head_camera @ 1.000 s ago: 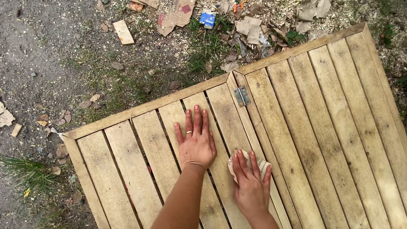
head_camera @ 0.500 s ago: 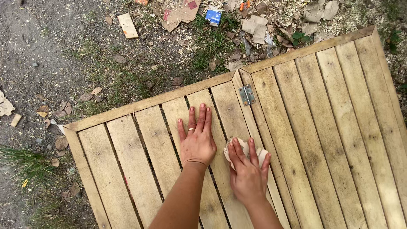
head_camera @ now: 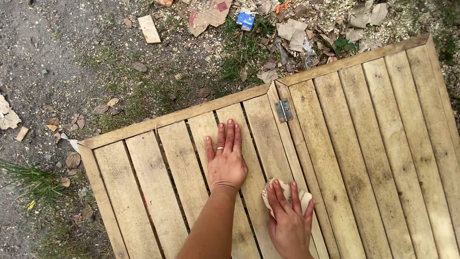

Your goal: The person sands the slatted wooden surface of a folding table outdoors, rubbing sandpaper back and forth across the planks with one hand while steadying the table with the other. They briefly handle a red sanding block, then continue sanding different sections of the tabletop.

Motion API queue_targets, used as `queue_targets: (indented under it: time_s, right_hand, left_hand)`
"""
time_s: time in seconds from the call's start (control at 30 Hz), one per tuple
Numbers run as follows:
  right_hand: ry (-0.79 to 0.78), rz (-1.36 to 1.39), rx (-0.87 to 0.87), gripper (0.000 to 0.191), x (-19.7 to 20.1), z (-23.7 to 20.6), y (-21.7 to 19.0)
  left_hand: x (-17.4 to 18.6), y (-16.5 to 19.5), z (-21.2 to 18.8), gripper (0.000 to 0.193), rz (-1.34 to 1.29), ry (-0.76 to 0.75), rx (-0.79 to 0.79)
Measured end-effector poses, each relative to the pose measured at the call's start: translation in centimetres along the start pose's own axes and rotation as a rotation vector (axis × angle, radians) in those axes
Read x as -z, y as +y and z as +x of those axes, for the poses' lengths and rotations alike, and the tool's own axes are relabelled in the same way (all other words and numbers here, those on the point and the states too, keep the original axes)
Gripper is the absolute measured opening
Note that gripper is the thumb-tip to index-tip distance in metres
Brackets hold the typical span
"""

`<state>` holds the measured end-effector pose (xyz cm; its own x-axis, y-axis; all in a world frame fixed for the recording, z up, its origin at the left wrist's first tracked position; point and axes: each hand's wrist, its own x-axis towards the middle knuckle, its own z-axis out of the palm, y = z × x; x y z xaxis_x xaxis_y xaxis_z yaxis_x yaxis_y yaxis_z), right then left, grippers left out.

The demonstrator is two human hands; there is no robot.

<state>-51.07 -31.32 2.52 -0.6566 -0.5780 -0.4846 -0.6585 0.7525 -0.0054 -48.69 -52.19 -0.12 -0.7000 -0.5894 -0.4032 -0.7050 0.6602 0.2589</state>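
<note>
left hand: the left hand (head_camera: 226, 162) is lying flat, palm down, on the slatted wooden panel (head_camera: 364, 144), fingers straight and held close together, thumb out a little; a ring (head_camera: 220, 148) is showing on one finger; holding nothing.
right hand: the right hand (head_camera: 289, 222) is pressing down on a folded piece of sandpaper (head_camera: 283, 191), fingers spread narrowly over it, pinning it to a slat rather than gripping around it.
sandpaper: pale, crumpled, lying on a slat near the panel's bottom edge, just right of the left wrist, below the hinge; partly hidden under the fingers.
panel: two slatted sections meeting at a seam, resting on the ground; both hands are working on the left section close to the seam.
hinge: a small metal hinge (head_camera: 283, 110) is sitting across the seam near the panel's top edge, well apart from both hands.
ground: dirt, grass tufts, wood chips and dry leaves lying beyond the top edge; a small wood offcut (head_camera: 149, 29), torn cardboard (head_camera: 208, 13) and a blue scrap (head_camera: 246, 19) lying there.
</note>
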Motion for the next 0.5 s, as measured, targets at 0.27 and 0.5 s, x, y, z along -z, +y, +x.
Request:
queue_targets:
  time_s: [0.27,0.5]
  right_hand:
    - [0.222,0.102,0.057,0.070,3.7,4.7,-2.9]
    - [-0.149,-0.120,-0.178,0.065,-0.8,-4.5,1.6]
  left_hand:
    - [-0.7,-0.4,-0.3,0.079,-0.034,0.024,-0.006]
    - [0.2,-0.1,-0.3,0.085,0.015,0.001,0.002]
